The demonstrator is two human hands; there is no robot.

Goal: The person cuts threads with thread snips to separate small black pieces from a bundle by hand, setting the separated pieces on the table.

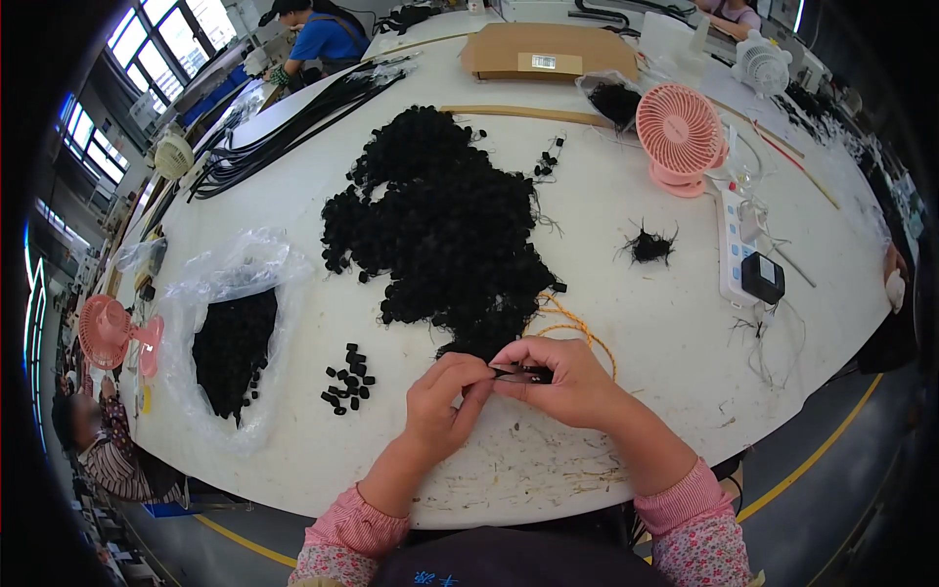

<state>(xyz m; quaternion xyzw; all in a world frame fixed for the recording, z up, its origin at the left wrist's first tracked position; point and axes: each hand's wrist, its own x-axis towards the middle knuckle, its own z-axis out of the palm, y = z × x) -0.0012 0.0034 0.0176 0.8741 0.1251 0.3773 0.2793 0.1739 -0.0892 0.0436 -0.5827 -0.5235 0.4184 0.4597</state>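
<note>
Near the front edge of the table, my two hands meet just below a big heap of small black fabric loops (440, 225). My left hand (440, 401) is closed, its thumb and fingertips pinching a small black loop (501, 371). Thread snips (536, 375), dark and partly covered by the fingers, are gripped in my right hand (575, 382), with their tip at the loop. An orange cord (594, 335) curls on the table behind the right hand. Several separate black loops (348, 380) lie left of my left hand.
A clear plastic bag (179, 333) of black pieces lies at the left. To the right are a clump of thread scraps (649, 247), a pink fan (678, 137) and a white power strip (732, 245) with an adapter. A cardboard box (499, 54) stands at the back. Other people sit farther off.
</note>
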